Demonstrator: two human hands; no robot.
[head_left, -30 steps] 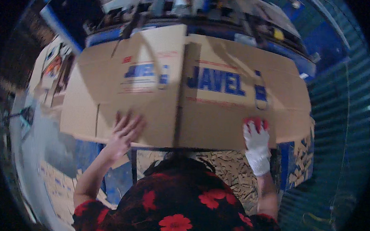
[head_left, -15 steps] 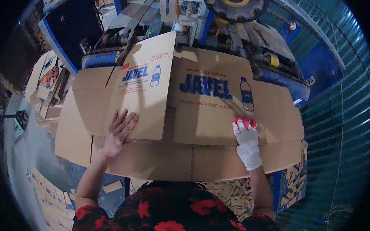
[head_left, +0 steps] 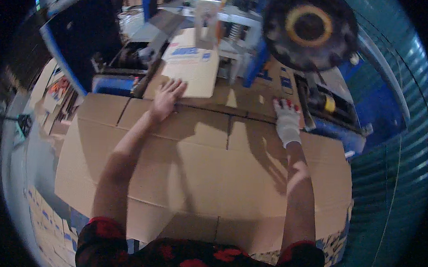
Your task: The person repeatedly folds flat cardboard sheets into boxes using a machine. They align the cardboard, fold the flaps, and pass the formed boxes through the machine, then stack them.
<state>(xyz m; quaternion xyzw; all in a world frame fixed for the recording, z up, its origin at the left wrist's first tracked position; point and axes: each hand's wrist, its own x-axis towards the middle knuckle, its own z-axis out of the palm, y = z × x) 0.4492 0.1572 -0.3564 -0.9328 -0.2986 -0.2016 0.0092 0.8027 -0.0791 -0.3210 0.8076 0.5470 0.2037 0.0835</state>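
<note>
A printed cardboard box blank lies partly inside the machine, its left panel folded over on top. My bare left hand rests on the near left part of this blank, fingers stretched out and a little apart. On its right part lies my right hand, in a white knitted glove with red fingertips, fingers extended and blurred at the tips. Beneath both arms a larger plain brown cardboard blank, with creases and slots, spreads toward my body. The far end of the printed blank is hidden under machine parts.
Ahead stands a blue-framed machine with a big black wheel at upper right and a yellow roller below it. Stacked cardboard is at the left. A green corrugated wall runs along the right.
Both hands have moved forward, away from my body, and the printed blank has slid into the machine. More of the plain blank beneath now shows. The view has shifted slightly.
</note>
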